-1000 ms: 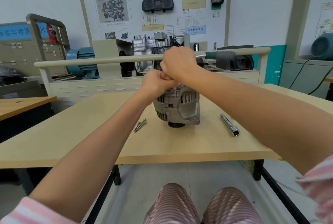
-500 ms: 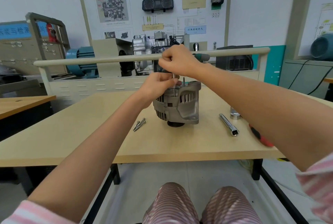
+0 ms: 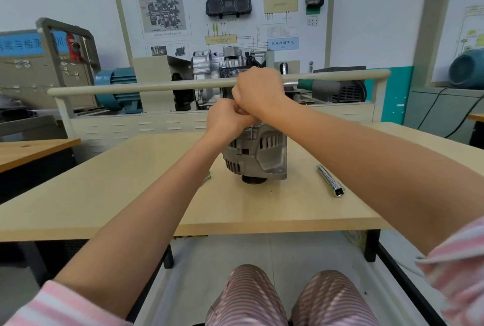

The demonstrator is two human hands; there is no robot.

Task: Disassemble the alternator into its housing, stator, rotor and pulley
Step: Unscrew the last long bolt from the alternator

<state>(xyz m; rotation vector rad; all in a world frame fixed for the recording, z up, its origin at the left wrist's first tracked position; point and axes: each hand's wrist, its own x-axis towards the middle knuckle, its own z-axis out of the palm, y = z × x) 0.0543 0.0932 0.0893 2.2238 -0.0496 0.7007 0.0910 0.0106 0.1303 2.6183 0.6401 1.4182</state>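
Head view: half a second ago the hands stood apart with a thin shaft showing between them; now the right hand (image 3: 258,91) has dropped onto the left hand (image 3: 226,118), both fisted atop the alternator (image 3: 258,154). The right grips a green-handled tool (image 3: 305,84); what the left grips cannot be told. Likely a through-bolt is being worked loose. The alternator stands mid-table (image 3: 104,181), a socket extension (image 3: 330,180) to its right, a loose bolt (image 3: 207,177) partly hidden behind the left forearm.
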